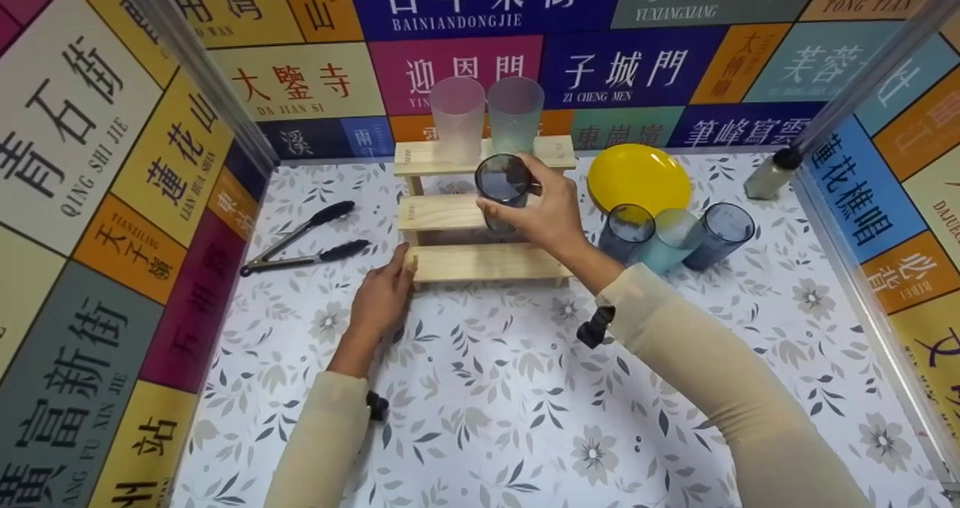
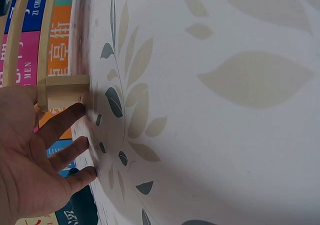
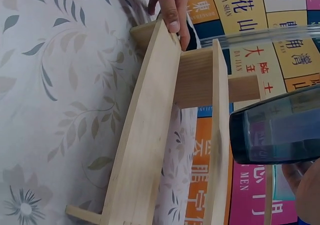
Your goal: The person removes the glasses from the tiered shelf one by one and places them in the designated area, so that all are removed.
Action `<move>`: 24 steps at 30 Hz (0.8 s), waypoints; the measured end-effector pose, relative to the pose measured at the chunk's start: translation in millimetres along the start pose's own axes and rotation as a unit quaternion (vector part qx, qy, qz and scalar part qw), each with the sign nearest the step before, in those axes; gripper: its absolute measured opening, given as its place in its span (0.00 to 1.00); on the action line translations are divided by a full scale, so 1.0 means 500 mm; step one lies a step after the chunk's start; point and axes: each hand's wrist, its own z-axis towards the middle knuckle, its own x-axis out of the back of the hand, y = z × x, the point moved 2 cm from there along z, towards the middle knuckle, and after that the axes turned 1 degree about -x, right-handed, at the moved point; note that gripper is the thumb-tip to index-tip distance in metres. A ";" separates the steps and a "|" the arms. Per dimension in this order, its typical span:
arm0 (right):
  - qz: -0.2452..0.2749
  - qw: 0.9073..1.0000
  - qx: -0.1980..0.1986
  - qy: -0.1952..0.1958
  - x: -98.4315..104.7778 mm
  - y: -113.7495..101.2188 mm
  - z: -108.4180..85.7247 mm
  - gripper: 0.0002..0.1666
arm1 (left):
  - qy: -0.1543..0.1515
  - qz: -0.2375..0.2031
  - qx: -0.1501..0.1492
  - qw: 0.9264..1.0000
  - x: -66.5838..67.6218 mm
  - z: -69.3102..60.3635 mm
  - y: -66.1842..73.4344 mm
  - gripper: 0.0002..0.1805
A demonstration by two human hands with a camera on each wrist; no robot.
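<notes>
My right hand [image 1: 553,211] grips a dark blue-grey tumbler [image 1: 501,181] by its side, thumb and fingers round it. In the head view the tumbler is over the middle step [image 1: 442,213] of a three-tier wooden rack; in the right wrist view its base [image 3: 241,137] appears apart from the boards. Two frosted tumblers, one pinkish [image 1: 457,114] and one pale green [image 1: 516,110], stand on the top step. At the left end of the lowest step [image 1: 487,264], my left hand [image 1: 381,294] pinches the board; its other fingers [image 2: 65,125] spread beside the rack.
Right of the rack stand two dark tumblers [image 1: 627,230] [image 1: 724,230] with a pale teal one [image 1: 669,238] between them. Behind them lies a yellow plate [image 1: 637,178]. A small black-capped bottle [image 1: 772,174] is at the far right, and black-tipped tongs [image 1: 300,245] lie at left. Printed panels wall the table.
</notes>
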 end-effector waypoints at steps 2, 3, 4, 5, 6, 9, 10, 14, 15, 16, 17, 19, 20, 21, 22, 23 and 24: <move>0.005 1.000 0.005 -0.001 0.008 0.006 -0.006 0.42 | -0.004 -0.005 0.005 1.000 0.001 -0.001 0.001 0.31; 0.008 1.000 0.008 0.000 0.012 0.009 -0.009 0.42 | -0.006 -0.007 0.006 1.000 0.002 -0.001 0.002 0.31; 0.010 1.000 0.012 0.001 0.016 0.012 -0.012 0.42 | -0.006 -0.008 0.007 1.000 0.002 -0.002 0.003 0.32; 0.011 1.000 0.013 0.001 0.021 0.014 -0.015 0.42 | -0.006 -0.009 0.006 1.000 0.003 -0.002 0.003 0.32; 0.010 1.000 0.013 0.001 0.026 0.017 -0.018 0.42 | -0.006 -0.009 0.005 1.000 0.002 -0.002 0.002 0.32; 0.006 1.000 0.007 0.000 0.040 0.023 -0.026 0.42 | -0.005 -0.009 0.002 1.000 0.001 -0.001 0.001 0.32; 0.003 1.000 0.003 -0.002 0.045 0.024 -0.029 0.42 | -0.005 -0.010 0.002 1.000 0.001 -0.001 0.000 0.32; -0.010 1.000 -0.012 -0.006 0.063 0.029 -0.042 0.44 | -0.001 -0.007 -0.006 1.000 -0.002 0.001 -0.004 0.32; -0.012 1.000 -0.014 -0.008 0.067 0.030 -0.045 0.44 | 0.000 -0.006 -0.008 1.000 -0.002 0.001 -0.004 0.32; -0.015 1.000 -0.015 -0.009 0.071 0.032 -0.048 0.45 | 0.001 -0.006 -0.011 1.000 -0.002 0.001 -0.004 0.32; -0.018 1.000 -0.016 -0.009 0.075 0.033 -0.051 0.45 | 0.003 -0.005 -0.013 1.000 -0.002 0.001 -0.004 0.32; -0.027 0.999 -0.016 -0.008 0.083 0.036 -0.058 0.46 | 0.005 -0.006 -0.015 1.000 -0.001 0.001 -0.004 0.31; -0.033 0.999 -0.016 -0.006 0.087 0.038 -0.061 0.46 | 0.004 -0.009 -0.012 1.000 -0.001 0.000 -0.003 0.31; -0.039 0.999 -0.017 -0.004 0.092 0.039 -0.065 0.46 | 0.004 -0.011 -0.011 1.000 -0.001 0.000 -0.003 0.31; -0.043 0.999 -0.018 -0.002 0.096 0.042 -0.068 0.46 | 0.003 -0.012 -0.011 1.000 0.000 0.000 -0.003 0.31; -0.046 0.999 -0.016 -0.002 0.100 0.044 -0.071 0.46 | 0.001 -0.013 -0.009 1.000 0.001 -0.001 -0.002 0.31; -0.048 0.999 -0.016 -0.003 0.104 0.047 -0.075 0.47 | 0.000 -0.014 -0.007 1.000 0.002 -0.002 -0.002 0.31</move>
